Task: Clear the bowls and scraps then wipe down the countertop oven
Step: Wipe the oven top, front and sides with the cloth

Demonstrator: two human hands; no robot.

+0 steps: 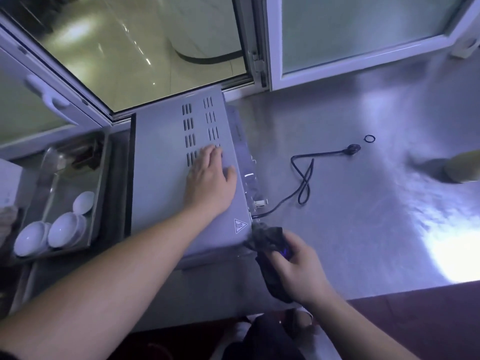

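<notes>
The grey countertop oven (161, 162) stands on the steel counter (363, 203), its vented top facing me. My left hand (210, 178) rests flat on the oven's top near the right edge, fingers straight. My right hand (296, 266) grips a dark crumpled cloth (267, 240), which touches the oven's near right corner by the heat warning sticker. Several white bowls (65, 227) lie in a metal tray (101, 162) to the left of the oven.
The oven's black power cord (306, 178) lies unplugged on the counter to the right, with a small black ring (369, 138) beyond its plug. A pale round object (462, 167) sits at the right edge. An open window (145, 48) is behind the oven.
</notes>
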